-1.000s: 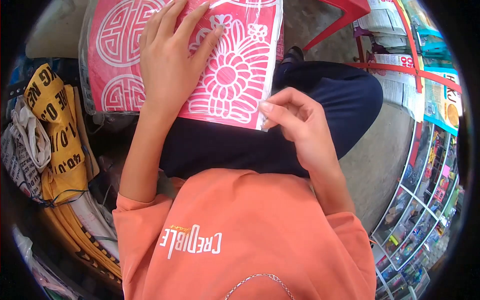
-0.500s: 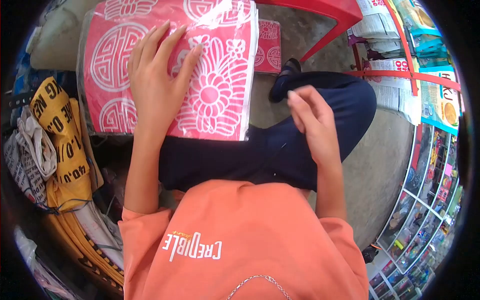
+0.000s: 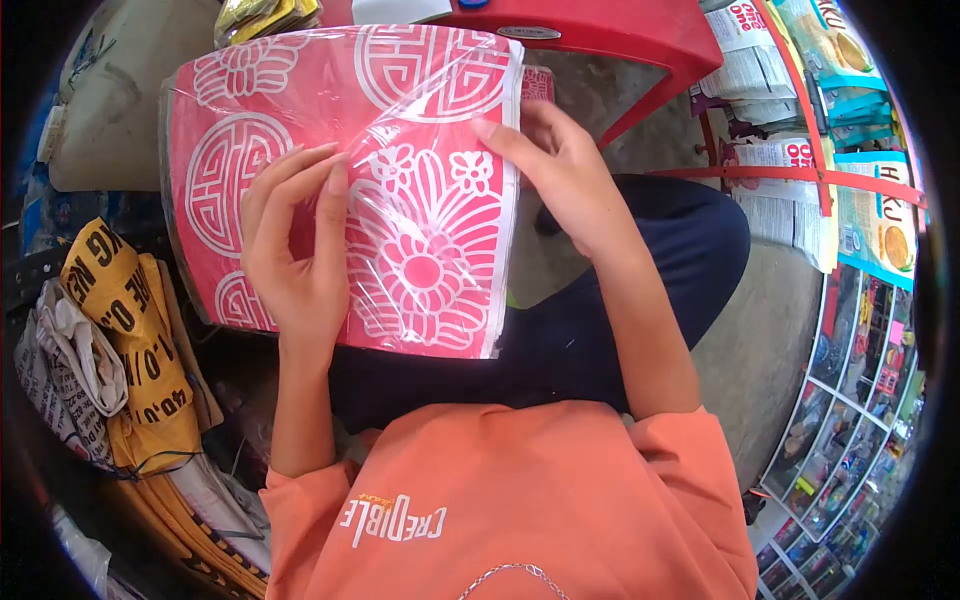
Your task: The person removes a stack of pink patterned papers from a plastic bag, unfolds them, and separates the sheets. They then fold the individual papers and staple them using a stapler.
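Note:
A stack of pink sheets with white patterns, in clear plastic [image 3: 420,270], lies in front of me, partly over my lap. My left hand [image 3: 300,220] rests on its left half, fingers bent, thumb and fingertips pressed together; whether they pinch any plastic is too small to tell. At the stack's right edge is my right hand [image 3: 550,165], its thumb on top of the sheets and its fingers curled round the white edge.
Behind the stack stands a red plastic table [image 3: 640,45] with a white paper [image 3: 400,10] and yellow packets [image 3: 265,18]. Yellow printed sacks [image 3: 125,330] lie at the left. Hanging snack packs [image 3: 875,215] and a wire rack [image 3: 840,420] are at the right.
My right hand has moved up and left onto the stack's right edge. My left hand's spread fingers have drawn together. The stack sits lower in view, and more of the red table shows.

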A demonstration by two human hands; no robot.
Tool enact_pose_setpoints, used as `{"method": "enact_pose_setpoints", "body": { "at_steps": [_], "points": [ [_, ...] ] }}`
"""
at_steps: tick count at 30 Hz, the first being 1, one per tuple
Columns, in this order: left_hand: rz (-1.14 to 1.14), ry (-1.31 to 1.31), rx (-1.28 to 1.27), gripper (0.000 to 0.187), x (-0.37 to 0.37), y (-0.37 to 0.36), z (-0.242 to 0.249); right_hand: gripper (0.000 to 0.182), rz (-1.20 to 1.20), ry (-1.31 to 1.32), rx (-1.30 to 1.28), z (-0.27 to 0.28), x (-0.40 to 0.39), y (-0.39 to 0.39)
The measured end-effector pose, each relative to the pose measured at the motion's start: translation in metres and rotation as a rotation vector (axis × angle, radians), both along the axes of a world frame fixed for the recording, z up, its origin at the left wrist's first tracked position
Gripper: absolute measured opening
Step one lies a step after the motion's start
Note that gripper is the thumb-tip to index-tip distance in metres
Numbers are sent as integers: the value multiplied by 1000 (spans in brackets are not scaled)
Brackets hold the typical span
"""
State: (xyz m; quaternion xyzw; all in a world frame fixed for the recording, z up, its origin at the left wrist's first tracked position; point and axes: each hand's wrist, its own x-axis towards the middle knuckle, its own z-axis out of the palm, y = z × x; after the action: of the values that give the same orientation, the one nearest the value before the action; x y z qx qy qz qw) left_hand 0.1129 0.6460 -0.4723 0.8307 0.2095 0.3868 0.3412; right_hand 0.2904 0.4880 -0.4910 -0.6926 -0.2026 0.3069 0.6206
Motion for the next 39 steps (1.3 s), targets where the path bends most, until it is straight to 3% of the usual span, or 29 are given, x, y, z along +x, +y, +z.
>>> {"method": "enact_pose_setpoints", "body": {
  "at_steps": [3, 8, 9, 12, 13, 15, 18, 20, 21, 24, 27, 33, 39],
  "points": [
    [9, -1, 18, 11, -1, 1, 1, 40, 13, -168, 52, 5, -10, -1],
    [-13, -224, -210, 22, -7, 9, -4, 29, -140, -609, -9, 35, -31, 4],
    [10, -305, -277, 26, -9, 12, -4, 24, -69, -614, -81, 43, -35, 2],
    [140, -377, -256, 35, -18, 38, 11, 21, -91, -359, 110, 41, -33, 8],
    [245, -215, -173, 46, -28, 54, 11, 20, -83, -358, 114, 38, -31, 7],
    [409, 11, -155, 44, -46, 86, -1, 24, -105, -368, 187, 22, -24, 7],
    [373, 41, -788, 45, -73, 120, -27, 24, -130, -393, 177, 16, -20, 8],
    [320, 20, -949, 48, -87, 127, -39, 24, -152, -400, 174, 16, -21, 9],
    [306, 15, -961, 50, -93, 127, -44, 24, -157, -396, 185, 16, -21, 10],
    [271, 78, -637, 45, -104, 130, -57, 24, -165, -391, 189, 18, -18, 7],
    [339, -50, -689, 40, -104, 122, -48, 23, -166, -398, 187, 23, -10, 1],
    [516, -67, -411, 39, -125, 123, -44, 25, -359, -419, 190, 35, 35, -35],
    [566, 41, -483, 42, -152, 106, -44, 40, -472, -647, 54, 85, 114, -143]
  ]
}}
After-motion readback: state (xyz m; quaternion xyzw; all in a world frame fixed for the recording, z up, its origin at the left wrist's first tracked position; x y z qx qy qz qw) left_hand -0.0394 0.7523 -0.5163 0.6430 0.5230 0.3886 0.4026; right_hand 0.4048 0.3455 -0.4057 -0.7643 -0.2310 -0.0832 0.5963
